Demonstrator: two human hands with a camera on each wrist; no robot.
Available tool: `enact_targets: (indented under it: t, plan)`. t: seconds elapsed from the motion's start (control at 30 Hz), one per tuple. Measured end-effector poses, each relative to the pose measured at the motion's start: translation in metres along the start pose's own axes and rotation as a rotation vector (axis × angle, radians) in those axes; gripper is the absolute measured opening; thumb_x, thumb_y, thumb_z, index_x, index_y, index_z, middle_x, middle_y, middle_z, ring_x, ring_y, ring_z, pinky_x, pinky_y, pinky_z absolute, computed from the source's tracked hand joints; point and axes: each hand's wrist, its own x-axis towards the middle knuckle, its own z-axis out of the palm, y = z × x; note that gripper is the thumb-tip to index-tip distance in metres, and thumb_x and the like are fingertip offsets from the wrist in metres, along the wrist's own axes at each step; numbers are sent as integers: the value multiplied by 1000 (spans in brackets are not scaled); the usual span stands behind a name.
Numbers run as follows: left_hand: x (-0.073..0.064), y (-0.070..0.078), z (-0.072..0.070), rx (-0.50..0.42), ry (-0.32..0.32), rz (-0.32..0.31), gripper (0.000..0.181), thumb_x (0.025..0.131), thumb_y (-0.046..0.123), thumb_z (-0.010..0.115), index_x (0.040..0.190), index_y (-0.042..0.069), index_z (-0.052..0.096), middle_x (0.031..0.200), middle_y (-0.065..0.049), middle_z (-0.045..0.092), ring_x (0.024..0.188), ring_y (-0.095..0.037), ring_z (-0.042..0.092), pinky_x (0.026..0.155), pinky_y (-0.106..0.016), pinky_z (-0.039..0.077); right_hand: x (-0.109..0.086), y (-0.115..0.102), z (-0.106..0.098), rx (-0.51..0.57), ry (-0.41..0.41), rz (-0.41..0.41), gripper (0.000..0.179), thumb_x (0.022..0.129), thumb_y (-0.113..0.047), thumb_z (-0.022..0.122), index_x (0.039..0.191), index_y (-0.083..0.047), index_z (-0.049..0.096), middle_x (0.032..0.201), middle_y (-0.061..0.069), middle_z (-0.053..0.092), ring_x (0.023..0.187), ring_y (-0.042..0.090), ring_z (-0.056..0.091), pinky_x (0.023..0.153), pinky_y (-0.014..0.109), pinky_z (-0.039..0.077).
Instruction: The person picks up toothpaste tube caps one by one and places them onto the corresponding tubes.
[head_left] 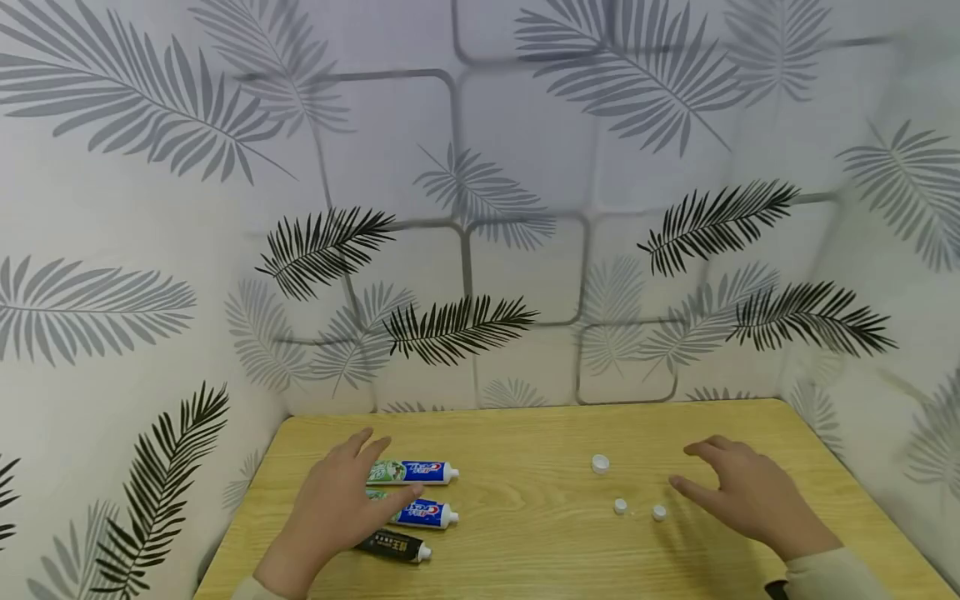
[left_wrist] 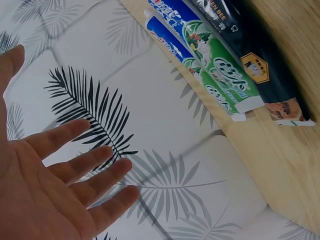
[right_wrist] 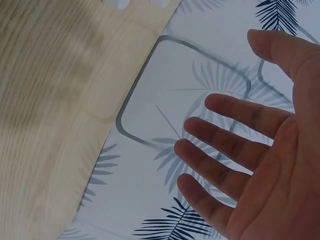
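My left hand point(head_left: 337, 500) hovers over the left part of the table, fingers extended and holding nothing. Partly hidden behind it, two blue-and-green toothpaste tubes point(head_left: 423, 472) and a black toothpaste tube point(head_left: 393, 546) lie side by side, white nozzles pointing right. Their flat ends show in the left wrist view, where the black tube point(left_wrist: 250, 60) lies beside the green ends. On the right, my right hand point(head_left: 750, 496) is held above the table with spread, relaxed fingers and an empty palm. Just left of it lie a larger white cap point(head_left: 600, 464) and two smaller white caps point(head_left: 620, 506).
A light wooden table point(head_left: 525, 550) carries all these items. Its far edge meets a wall point(head_left: 525, 250) covered in leaf-patterned paper, with further walls rising at the left and right sides.
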Motion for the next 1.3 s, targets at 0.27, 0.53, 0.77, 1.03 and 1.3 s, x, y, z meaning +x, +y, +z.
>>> enact_targets:
  t: [0.27, 0.53, 0.77, 1.03, 1.3]
  plan:
    - [-3, -5, 12, -64, -20, 16, 73, 92, 71, 69, 138, 15, 70, 148, -14, 64, 130, -42, 64, 105, -62, 54, -2, 2, 3, 64, -25, -15, 59, 88, -59, 80, 122, -10, 75, 117, 8, 74, 99, 32, 71, 76, 55, 59]
    - [-9, -6, 18, -145, -75, -3, 61, 91, 62, 76, 133, 17, 73, 142, -9, 67, 128, -35, 66, 105, -57, 55, -3, 6, 11, 124, -125, 7, 61, 88, -57, 80, 123, -7, 74, 112, 7, 73, 98, 30, 70, 77, 52, 59]
    - [-12, -7, 24, -178, -95, -2, 55, 89, 58, 80, 128, 19, 75, 134, -1, 70, 125, -27, 68, 106, -52, 56, -5, 10, 21, 205, -181, 10, 60, 90, -54, 81, 124, -6, 73, 115, 7, 72, 104, 30, 69, 82, 50, 59]
    - [-11, -9, 29, -174, -134, 1, 49, 88, 49, 85, 123, 17, 76, 121, 0, 73, 114, -23, 70, 99, -49, 58, -4, 12, 25, 247, -209, 14, 59, 90, -53, 81, 124, -6, 73, 111, 5, 71, 101, 25, 67, 80, 47, 58]
    - [-13, -13, 35, -204, -199, 0, 46, 88, 45, 86, 122, 15, 77, 119, 0, 74, 112, -25, 71, 96, -51, 59, -4, 15, 35, 296, -235, 28, 58, 90, -51, 82, 123, -4, 74, 111, 6, 72, 102, 24, 67, 80, 44, 57]
